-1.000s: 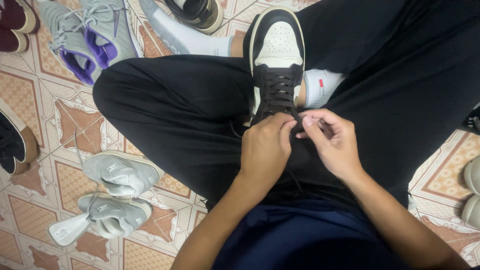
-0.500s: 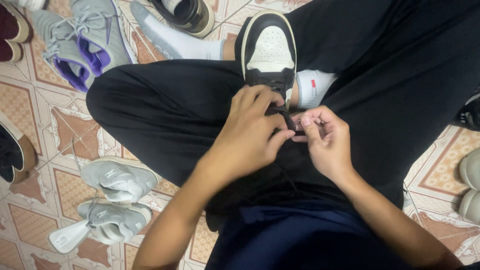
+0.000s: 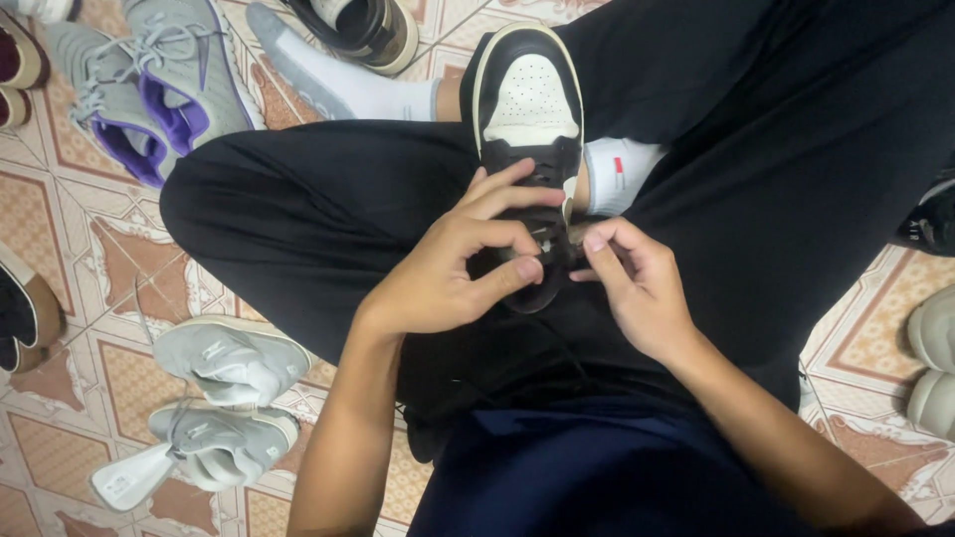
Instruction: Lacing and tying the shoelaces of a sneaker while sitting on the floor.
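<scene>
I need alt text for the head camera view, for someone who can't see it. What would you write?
Seen from above, a seated person's left hand and right hand work the dark laces of a black and cream sneaker resting on black trousers. Grey sneakers and a grey and purple pair lie on the patterned tile floor.

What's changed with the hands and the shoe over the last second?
The left hand moved up over the laces, fingers now spread. The right hand stayed pinching beside them. The black-and-cream shoe stayed on the lap, as did the grey sneakers on the floor.
</scene>
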